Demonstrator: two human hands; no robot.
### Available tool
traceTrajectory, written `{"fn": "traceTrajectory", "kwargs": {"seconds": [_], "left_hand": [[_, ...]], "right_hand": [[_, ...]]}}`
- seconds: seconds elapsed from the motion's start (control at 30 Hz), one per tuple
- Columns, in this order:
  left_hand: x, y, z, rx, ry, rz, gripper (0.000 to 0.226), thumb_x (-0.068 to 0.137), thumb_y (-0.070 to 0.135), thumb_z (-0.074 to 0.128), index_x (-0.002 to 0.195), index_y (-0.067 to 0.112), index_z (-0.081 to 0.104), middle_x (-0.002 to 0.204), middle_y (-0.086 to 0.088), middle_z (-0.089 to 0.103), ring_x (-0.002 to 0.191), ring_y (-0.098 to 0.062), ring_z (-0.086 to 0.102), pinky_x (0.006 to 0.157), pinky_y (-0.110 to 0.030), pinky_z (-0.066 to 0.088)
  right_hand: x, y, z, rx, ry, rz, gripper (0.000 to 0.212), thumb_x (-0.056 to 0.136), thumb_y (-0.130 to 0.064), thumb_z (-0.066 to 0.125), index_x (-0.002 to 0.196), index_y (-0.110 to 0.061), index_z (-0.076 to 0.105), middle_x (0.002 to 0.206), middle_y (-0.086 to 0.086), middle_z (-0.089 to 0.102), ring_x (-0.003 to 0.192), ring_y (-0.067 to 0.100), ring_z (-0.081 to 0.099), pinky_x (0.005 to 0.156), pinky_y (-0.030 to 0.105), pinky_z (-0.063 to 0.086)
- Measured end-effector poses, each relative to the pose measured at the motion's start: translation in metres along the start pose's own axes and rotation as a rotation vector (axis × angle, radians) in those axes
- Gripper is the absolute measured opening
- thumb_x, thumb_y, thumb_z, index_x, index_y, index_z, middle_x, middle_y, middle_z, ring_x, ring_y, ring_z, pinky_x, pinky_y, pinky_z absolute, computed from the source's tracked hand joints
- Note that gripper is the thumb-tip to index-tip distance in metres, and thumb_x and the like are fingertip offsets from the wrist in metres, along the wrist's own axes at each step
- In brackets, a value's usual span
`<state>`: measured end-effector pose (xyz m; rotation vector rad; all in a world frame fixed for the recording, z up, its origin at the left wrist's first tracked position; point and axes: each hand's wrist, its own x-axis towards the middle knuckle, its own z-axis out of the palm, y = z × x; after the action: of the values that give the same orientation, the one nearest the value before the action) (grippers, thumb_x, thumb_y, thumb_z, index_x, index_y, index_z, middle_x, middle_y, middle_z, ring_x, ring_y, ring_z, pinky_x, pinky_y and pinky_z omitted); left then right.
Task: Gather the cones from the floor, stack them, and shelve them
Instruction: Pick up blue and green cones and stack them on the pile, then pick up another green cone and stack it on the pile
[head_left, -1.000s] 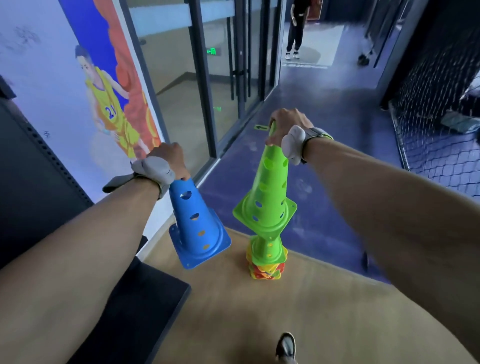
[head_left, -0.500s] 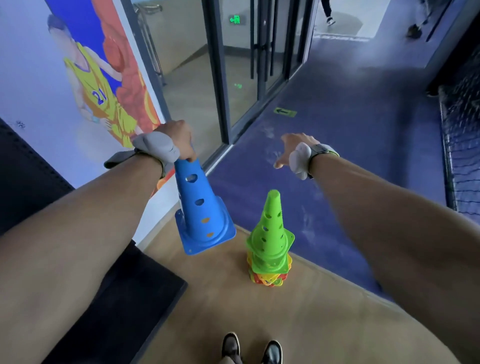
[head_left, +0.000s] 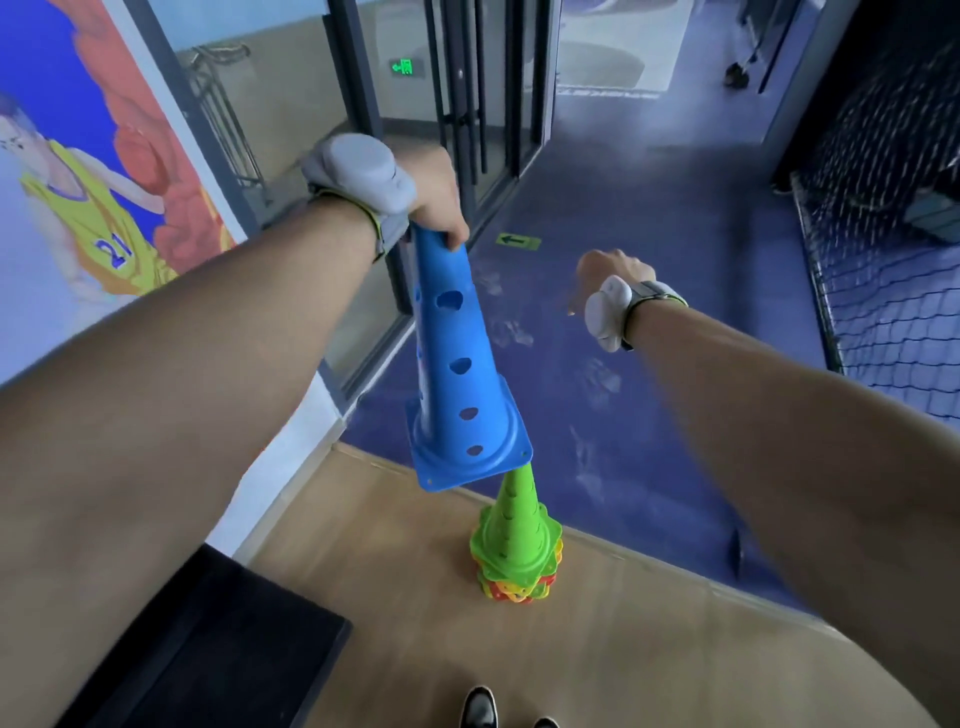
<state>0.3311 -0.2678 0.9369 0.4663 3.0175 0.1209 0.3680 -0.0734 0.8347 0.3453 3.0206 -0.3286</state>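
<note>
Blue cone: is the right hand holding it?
No, the left hand grips the blue cone by its tip, while the right hand hangs apart from it, holding nothing.

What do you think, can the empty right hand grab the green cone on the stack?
Probably yes, from the side. The right hand hangs empty, with nothing between it and the green cone. Only its tip is covered, by the blue cone the left hand holds.
</note>
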Motion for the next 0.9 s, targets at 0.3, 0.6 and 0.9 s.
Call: {"fn": "traceTrajectory", "kwargs": {"seconds": [0.3,0.6,0.9], "left_hand": [[0.029,0.033,0.074,0.084,-0.195,0.124,0.061,0.077,0.046,0.074,0.12,0.008,0.056,0.114,-0.01,0.062,0.099,-0.028,0.06,0.075,-0.028,0.045],[0.017,0.039,0.114,-0.103,-0.232,0.191,0.072,0.085,0.045,0.067,0.145,0.016,0.04,0.147,-0.003,0.043,0.134,-0.023,0.043,0.102,-0.033,0.037],[0.011,0.052,0.145,-0.164,-0.186,0.34,0.062,0.085,0.043,0.067,0.138,0.02,0.048,0.14,-0.003,0.051,0.129,-0.024,0.047,0.096,-0.033,0.04]], "right_hand": [[0.007,0.037,0.023,0.009,0.022,0.084,0.007,0.072,-0.011,0.069,0.073,-0.013,0.062,0.068,0.003,0.056,0.056,0.023,0.05,0.056,0.024,0.037],[-0.002,0.041,0.045,0.045,-0.009,0.092,0.016,0.07,-0.014,0.072,0.073,-0.016,0.057,0.076,0.005,0.06,0.07,0.032,0.057,0.056,0.028,0.044],[-0.044,0.038,0.063,0.157,-0.022,0.201,0.026,0.08,-0.023,0.07,0.105,-0.026,0.067,0.102,0.0,0.067,0.084,0.029,0.064,0.064,0.028,0.05]]}}
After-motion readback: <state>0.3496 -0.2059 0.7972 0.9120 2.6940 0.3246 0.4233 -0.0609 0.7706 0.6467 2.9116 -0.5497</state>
